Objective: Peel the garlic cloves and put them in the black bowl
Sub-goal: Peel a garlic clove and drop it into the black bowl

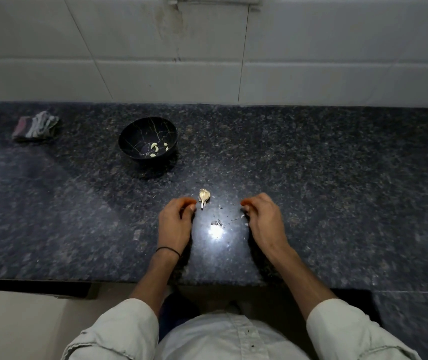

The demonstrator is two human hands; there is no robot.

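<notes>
- a dark speckled stone table (337,178) runs the whole width of the view, glossy, with a bright patch of reflected light (215,232) near the middle of its near edge.
- behind the far edge rises a wall of large pale tiles (311,48), stained in places along the top.
- a folded cloth (36,126) lies by the far left corner, well apart from everything else.
- the black bowl (129,131), veined with thin pale lines, stands left of the middle, closer to the far edge; a few peeled cloves (155,146) lie in its bottom.
- a garlic piece (204,196) with its dry stem pointing at the near edge lies on the bare stone, between the bowl and the near edge.
- small peel scraps (217,222) are scattered just on the near side of it, around the light patch.
- the left hand (175,224), with a thin dark band (168,250) at the wrist, rests on the stone; its fingers (190,201) are loosely curled, with nothing seen in them, and their tips are just beside the garlic piece on its left, apart from it.
- the right hand (264,219) rests to the right of the scraps, farther from the garlic piece; its fingers (245,203) are curled under, with a pale scrap at their tips, and i cannot tell whether they pinch it.
- pale rolled sleeves (350,331) show at the bottom.
</notes>
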